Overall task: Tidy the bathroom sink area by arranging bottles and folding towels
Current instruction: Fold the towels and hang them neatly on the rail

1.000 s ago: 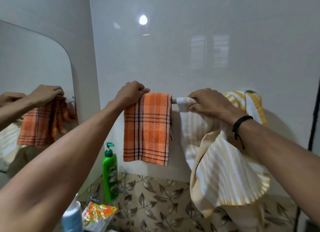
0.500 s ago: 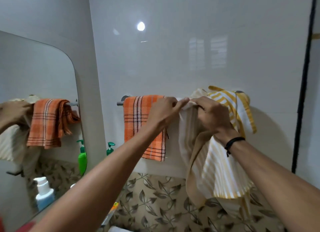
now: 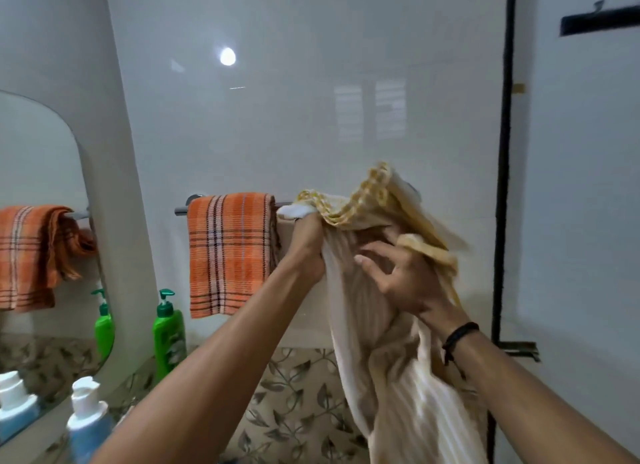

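Visibly no legible labels; left hand (image 3: 306,245) clenching striped towel (image 3: 391,377), right hand (image 3: 405,276) spread.

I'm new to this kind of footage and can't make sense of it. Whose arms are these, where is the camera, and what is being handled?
The camera sits on a person's head, looking forward and down, so both arms are theirs. The left hand has a closed grip on the yellow striped towel near the towel rail; the right hand is spread open against the cloth. An orange plaid towel hangs neatly on the rail. Below stand a green pump bottle and a blue bottle. The mirror repeats them.
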`<action>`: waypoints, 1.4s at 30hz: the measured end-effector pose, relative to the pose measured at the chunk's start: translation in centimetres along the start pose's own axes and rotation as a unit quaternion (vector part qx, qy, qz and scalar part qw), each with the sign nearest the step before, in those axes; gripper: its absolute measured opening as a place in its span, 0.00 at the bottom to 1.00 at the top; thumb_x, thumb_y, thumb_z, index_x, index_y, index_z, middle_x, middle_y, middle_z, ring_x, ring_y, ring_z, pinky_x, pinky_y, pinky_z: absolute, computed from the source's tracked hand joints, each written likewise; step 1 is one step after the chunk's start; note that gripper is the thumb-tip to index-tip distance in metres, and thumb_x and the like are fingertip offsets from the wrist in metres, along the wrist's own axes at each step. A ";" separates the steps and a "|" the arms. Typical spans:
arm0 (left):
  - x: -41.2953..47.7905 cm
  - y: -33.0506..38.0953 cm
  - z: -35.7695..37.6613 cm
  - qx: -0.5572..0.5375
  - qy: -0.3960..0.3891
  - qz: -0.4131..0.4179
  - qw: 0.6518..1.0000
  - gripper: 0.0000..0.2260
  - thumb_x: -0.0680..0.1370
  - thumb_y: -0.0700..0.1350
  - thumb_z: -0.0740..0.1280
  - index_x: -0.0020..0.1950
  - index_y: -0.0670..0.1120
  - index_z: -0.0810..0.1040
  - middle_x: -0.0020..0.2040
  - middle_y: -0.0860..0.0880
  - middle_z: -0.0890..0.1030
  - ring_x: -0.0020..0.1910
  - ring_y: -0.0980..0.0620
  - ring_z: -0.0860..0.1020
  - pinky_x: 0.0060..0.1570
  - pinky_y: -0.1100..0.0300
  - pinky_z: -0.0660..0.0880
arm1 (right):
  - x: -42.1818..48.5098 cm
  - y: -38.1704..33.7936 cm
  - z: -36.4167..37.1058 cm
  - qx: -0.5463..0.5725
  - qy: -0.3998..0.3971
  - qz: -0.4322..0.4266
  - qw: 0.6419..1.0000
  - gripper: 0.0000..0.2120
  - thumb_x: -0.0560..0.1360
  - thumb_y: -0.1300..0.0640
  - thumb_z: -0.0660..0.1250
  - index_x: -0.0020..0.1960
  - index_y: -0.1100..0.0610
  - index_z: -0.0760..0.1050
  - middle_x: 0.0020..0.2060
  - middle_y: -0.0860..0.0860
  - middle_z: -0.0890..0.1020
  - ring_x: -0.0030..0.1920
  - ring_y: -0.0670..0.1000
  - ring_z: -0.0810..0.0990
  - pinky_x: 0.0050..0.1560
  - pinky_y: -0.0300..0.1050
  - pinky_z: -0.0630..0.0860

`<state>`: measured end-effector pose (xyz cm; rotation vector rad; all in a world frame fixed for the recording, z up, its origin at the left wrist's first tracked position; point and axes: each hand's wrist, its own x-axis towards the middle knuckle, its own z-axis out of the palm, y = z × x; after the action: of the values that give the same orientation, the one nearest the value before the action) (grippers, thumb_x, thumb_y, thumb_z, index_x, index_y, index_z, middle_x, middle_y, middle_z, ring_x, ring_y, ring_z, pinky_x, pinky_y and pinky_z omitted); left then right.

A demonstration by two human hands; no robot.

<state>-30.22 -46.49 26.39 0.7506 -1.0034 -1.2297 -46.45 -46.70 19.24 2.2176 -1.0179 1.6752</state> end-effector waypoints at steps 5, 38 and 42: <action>-1.0 -2.8 2.5 0.051 0.037 0.021 0.998 0.12 0.80 0.36 0.61 0.53 0.44 0.83 0.50 0.43 0.87 0.52 0.42 0.84 0.53 0.50 0.82 | -4.3 4.3 -2.8 -0.100 0.128 0.161 0.974 0.22 0.69 0.57 0.80 0.55 0.69 0.78 0.55 0.67 0.80 0.59 0.65 0.77 0.62 0.52 0.71; -12.0 -19.7 11.9 0.215 -0.006 -0.091 0.972 0.11 0.81 0.40 0.62 0.50 0.48 0.84 0.49 0.45 0.88 0.44 0.50 0.86 0.39 0.58 0.78 | -17.1 5.9 -16.0 0.712 0.080 0.511 0.474 0.30 0.55 0.64 0.85 0.55 0.62 0.81 0.36 0.53 0.84 0.30 0.47 0.83 0.29 0.38 0.80; -14.3 -22.5 11.5 0.146 -0.074 -0.109 0.980 0.10 0.77 0.52 0.69 0.57 0.52 0.83 0.52 0.47 0.86 0.49 0.51 0.83 0.48 0.54 0.75 | -17.7 5.0 -14.9 0.642 0.113 0.511 0.560 0.14 0.68 0.69 0.71 0.52 0.60 0.83 0.43 0.55 0.86 0.41 0.50 0.87 0.39 0.42 0.84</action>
<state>-50.24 -36.43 7.88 1.0313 -1.2676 -1.3571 -63.44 -35.42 7.20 1.4941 -1.2660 4.1948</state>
